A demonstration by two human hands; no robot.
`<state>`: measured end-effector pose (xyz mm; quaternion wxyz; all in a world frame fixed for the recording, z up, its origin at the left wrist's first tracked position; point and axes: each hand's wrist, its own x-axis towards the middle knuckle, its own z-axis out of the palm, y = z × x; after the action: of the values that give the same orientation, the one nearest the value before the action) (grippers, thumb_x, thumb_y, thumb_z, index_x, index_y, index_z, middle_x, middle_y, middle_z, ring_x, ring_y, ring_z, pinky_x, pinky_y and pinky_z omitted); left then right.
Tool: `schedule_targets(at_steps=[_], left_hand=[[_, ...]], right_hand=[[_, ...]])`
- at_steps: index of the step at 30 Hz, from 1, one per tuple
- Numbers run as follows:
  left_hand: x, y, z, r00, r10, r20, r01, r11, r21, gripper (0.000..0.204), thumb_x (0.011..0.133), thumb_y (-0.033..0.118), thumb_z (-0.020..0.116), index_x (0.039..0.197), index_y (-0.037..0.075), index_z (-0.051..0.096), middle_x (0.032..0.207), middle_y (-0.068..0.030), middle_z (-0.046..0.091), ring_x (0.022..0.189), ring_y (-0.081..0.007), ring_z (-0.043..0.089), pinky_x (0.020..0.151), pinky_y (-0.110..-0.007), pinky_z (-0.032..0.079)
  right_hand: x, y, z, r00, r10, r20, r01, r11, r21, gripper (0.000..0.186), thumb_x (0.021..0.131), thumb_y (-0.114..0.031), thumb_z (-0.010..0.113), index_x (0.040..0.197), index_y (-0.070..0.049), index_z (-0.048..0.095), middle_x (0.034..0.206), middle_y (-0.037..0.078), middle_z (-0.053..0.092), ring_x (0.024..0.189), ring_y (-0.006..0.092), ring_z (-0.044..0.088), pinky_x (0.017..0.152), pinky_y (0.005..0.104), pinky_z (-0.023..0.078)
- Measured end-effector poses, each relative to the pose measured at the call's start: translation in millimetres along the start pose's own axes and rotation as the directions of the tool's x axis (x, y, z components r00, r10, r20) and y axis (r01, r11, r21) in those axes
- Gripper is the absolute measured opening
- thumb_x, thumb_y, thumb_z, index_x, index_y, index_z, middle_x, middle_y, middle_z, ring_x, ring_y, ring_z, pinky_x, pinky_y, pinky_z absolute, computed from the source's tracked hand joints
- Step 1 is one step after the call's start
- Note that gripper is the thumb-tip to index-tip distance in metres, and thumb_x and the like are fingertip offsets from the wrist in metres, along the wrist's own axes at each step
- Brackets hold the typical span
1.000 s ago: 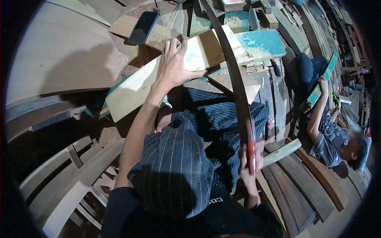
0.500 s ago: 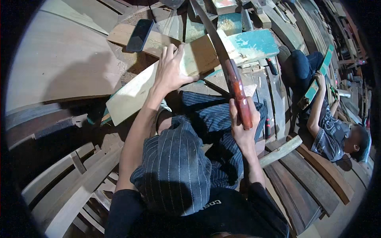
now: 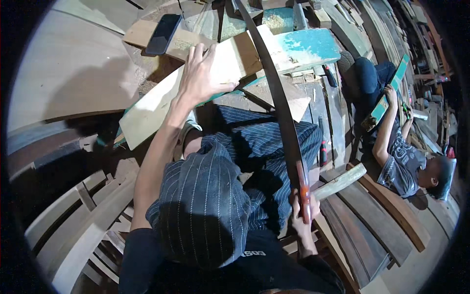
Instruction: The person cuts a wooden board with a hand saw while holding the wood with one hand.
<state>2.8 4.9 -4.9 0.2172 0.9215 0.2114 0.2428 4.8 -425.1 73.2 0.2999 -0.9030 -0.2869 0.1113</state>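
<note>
My right hand [image 3: 304, 230] is wrapped round the reddish-brown handle of a hand saw [image 3: 279, 98], low and close to my body. The long dark blade runs away from me, crossing over a pale wooden board [image 3: 154, 108] near its far right end. My left hand [image 3: 198, 78] grips that board, fingers over its far side and thumb toward the near edge. Beyond the blade, a plank with flaking turquoise paint [image 3: 311, 44] sticks out to the right; how it joins the pale board I cannot tell. Whether the teeth touch the wood is unclear.
A dark phone [image 3: 164, 33] lies on a brown offcut at the far left. Red-and-black-handled tools [image 3: 323, 153] lie to the right. A co-worker [image 3: 409, 164] at the right holds a green plank [image 3: 387, 98]. Stacked timber [image 3: 377, 220] and a large pale panel [image 3: 73, 63] surround me.
My right hand has drawn the saw back toward my body, so its handle sits lower. The left hand stays on the board. The whole view has shifted slightly.
</note>
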Motion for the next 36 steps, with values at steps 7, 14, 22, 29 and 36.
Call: schedule_targets(at_steps=[7,14,22,29,36], left_hand=[[2,10,-4,0.998,-0.036,0.054,0.037,0.999,-0.024,0.099,0.056,0.04,0.083,0.136,-0.004,0.045,0.109,-0.0209,0.047,0.106,-0.0381,0.049,0.095,-0.048,0.043],[2,2,2,0.998,-0.062,0.028,0.061,0.996,0.06,0.101,0.059,0.054,0.085,0.131,-0.007,0.049,0.113,-0.0213,0.047,0.11,-0.0379,0.046,0.097,-0.049,0.042],[5,3,1,0.996,-0.056,0.067,0.056,0.998,0.001,0.105,0.055,0.049,0.086,0.135,-0.007,0.047,0.115,-0.0217,0.047,0.112,-0.0375,0.046,0.098,-0.049,0.042],[-3,5,-1,0.997,0.047,0.068,-0.044,0.998,-0.042,0.099,0.055,0.043,0.088,0.133,-0.003,0.047,0.112,-0.0209,0.046,0.11,-0.0371,0.046,0.095,-0.05,0.044],[1,3,-4,0.994,0.018,0.107,-0.013,0.999,-0.044,0.099,0.057,0.045,0.086,0.133,-0.007,0.049,0.112,-0.0223,0.05,0.11,-0.0376,0.047,0.097,-0.048,0.043]], right_hand=[[153,-37,73,0.915,-0.333,-0.228,0.387,0.885,0.258,0.016,0.085,-0.009,0.074,0.086,-0.002,0.059,0.06,0.014,0.055,0.047,0.0311,0.057,0.049,0.0357,0.043],[99,-21,57,0.95,-0.243,-0.196,0.279,0.943,0.183,0.014,0.086,-0.011,0.073,0.089,-0.001,0.064,0.069,0.013,0.061,0.053,0.0261,0.059,0.054,0.0338,0.044],[-9,44,28,0.991,0.042,-0.128,-0.015,0.978,0.207,0.015,0.081,-0.014,0.071,0.089,-0.002,0.069,0.075,0.014,0.066,0.06,0.028,0.061,0.06,0.0373,0.045],[131,2,95,0.967,-0.013,-0.253,0.165,0.789,0.592,0.017,0.09,-0.012,0.065,0.089,0.004,0.064,0.063,0.007,0.064,0.053,0.0165,0.061,0.054,0.0293,0.047],[152,-16,102,0.969,0.015,-0.248,0.149,0.764,0.628,0.013,0.091,-0.01,0.065,0.089,0.003,0.063,0.062,0.006,0.06,0.053,0.0115,0.057,0.052,0.0276,0.045]])
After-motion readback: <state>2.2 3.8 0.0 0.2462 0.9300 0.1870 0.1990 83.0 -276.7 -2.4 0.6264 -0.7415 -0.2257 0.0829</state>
